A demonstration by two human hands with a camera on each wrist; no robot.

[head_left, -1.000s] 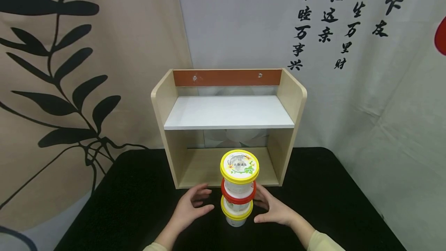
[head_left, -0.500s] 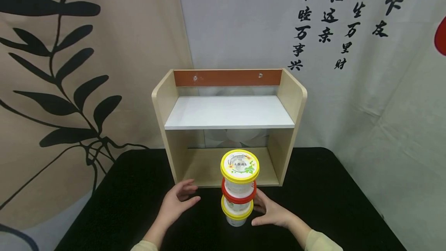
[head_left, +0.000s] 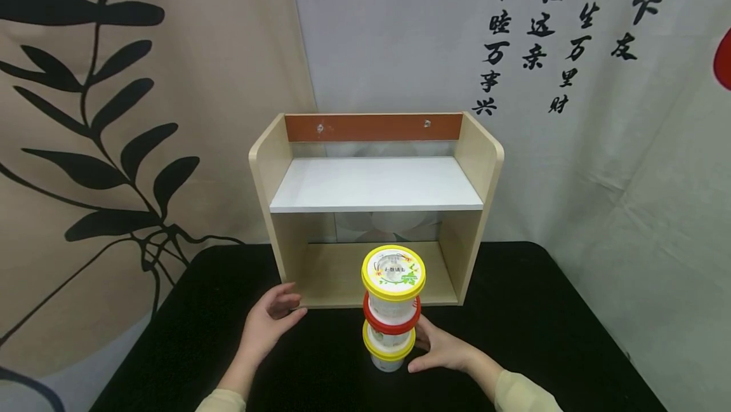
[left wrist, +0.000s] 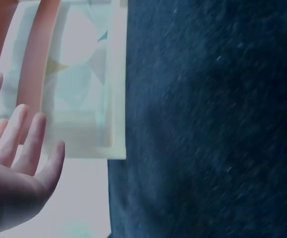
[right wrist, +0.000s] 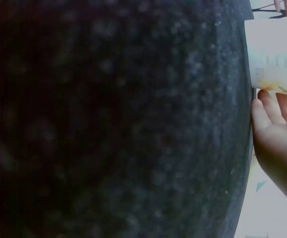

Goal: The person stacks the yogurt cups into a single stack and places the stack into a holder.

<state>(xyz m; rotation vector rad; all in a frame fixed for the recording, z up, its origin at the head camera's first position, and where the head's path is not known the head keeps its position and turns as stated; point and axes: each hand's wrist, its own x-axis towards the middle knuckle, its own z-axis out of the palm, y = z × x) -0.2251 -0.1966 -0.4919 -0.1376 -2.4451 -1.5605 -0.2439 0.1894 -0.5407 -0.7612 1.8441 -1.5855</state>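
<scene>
Three lidded paper tubs stand stacked upright in the head view: a top tub with a yellow lid (head_left: pixel 393 273), a middle tub with a red lid (head_left: pixel 391 314), and a bottom tub with a yellow lid (head_left: pixel 389 343). My right hand (head_left: pixel 444 352) is just right of the stack, its fingers loosely bent and partly hidden behind the tubs. In the right wrist view those fingertips reach the edge of a white tub (right wrist: pixel 274 57); whether they press on it I cannot tell. My left hand (head_left: pixel 267 322) is well left of the stack, fingers relaxed, holding nothing.
Behind the stack stands a small wooden shelf unit (head_left: pixel 468 240) with a white upper board (head_left: pixel 375 183) and a wooden lower board. It rests on a black-covered table (head_left: pixel 531 323). A printed cloth backdrop (head_left: pixel 394 37) hangs behind and at the right.
My left hand has moved left, away from the stack, toward the shelf's lower left corner. My right hand has shifted slightly downward and left. The tubs have stayed in place.
</scene>
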